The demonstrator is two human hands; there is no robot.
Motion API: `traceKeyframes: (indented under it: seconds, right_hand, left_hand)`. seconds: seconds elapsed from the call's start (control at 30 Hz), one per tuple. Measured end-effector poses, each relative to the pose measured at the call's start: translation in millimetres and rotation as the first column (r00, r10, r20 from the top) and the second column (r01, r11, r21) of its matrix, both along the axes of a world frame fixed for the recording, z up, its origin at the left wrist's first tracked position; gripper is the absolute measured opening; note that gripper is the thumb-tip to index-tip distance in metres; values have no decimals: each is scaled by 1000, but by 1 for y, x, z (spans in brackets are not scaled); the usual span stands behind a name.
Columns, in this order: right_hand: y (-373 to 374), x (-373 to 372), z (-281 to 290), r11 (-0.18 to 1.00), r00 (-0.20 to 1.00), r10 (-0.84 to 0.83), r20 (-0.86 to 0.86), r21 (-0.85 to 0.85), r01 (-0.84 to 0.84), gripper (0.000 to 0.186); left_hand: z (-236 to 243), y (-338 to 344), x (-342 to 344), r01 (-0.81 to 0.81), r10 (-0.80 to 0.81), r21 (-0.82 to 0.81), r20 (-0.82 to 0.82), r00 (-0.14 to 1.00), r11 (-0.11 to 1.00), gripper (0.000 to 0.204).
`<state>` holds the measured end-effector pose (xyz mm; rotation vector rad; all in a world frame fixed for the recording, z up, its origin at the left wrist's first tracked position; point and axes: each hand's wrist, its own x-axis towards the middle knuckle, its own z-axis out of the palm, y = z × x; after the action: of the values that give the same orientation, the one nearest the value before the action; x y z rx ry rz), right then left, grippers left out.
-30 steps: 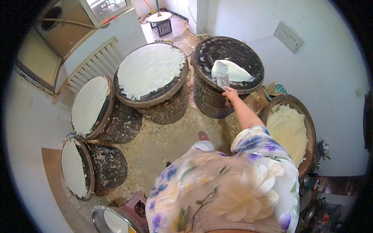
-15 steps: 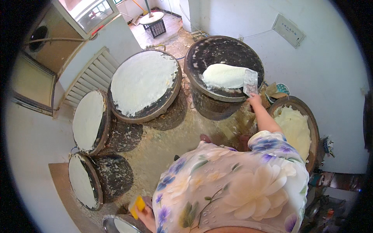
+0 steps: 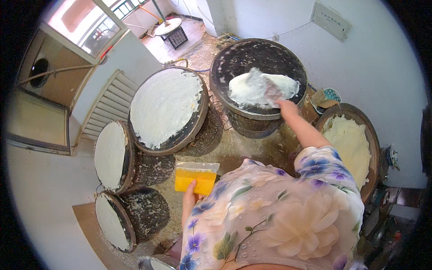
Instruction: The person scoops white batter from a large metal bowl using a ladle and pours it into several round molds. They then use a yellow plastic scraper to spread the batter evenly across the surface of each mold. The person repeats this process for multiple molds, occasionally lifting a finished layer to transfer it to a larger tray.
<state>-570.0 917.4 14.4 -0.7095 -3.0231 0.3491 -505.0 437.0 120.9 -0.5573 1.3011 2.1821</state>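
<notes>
A scraper in each of my hands, pale batter (image 3: 241,92) on the round black plate (image 3: 252,56).
My right hand (image 3: 289,109) grips a flat scraper (image 3: 272,93), blurred, over the batter, which lies in a thick mass toward the plate's near edge; my left hand (image 3: 190,197) pinches a yellow scraper (image 3: 194,180) with a pale blade, apart from that plate's left edge and above the floor (image 3: 229,150).
</notes>
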Motion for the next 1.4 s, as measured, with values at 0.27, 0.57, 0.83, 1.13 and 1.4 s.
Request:
traceKeyframes:
  seconds: [0.27,0.57,0.83,1.13,1.4]
  right_hand:
    - [45,23,-6,232,737,-666,114,-908,350,50]
    - [-52,-62,-9,961,969,246,29,-135,-240,32]
    - [87,-1,-16,961,958,-274,-87,-54,270,35]
    - [12,-55,-19,18,906,-422,40,-998,52,55]
    - [-19,-112,-1,933,951,307,-25,-187,-307,26]
  left_hand:
    - [-5,-8,-3,11,-11,-41,2,1000,999,36]
    - [-6,12,-15,110,-98,-112,107,989,988,34]
    - [-9,0,-6,12,-1,-112,104,995,994,28]
    - [-3,26,-11,-232,249,-133,128,960,964,26]
    - [-15,26,-29,17,-19,10,133,991,1000,30]
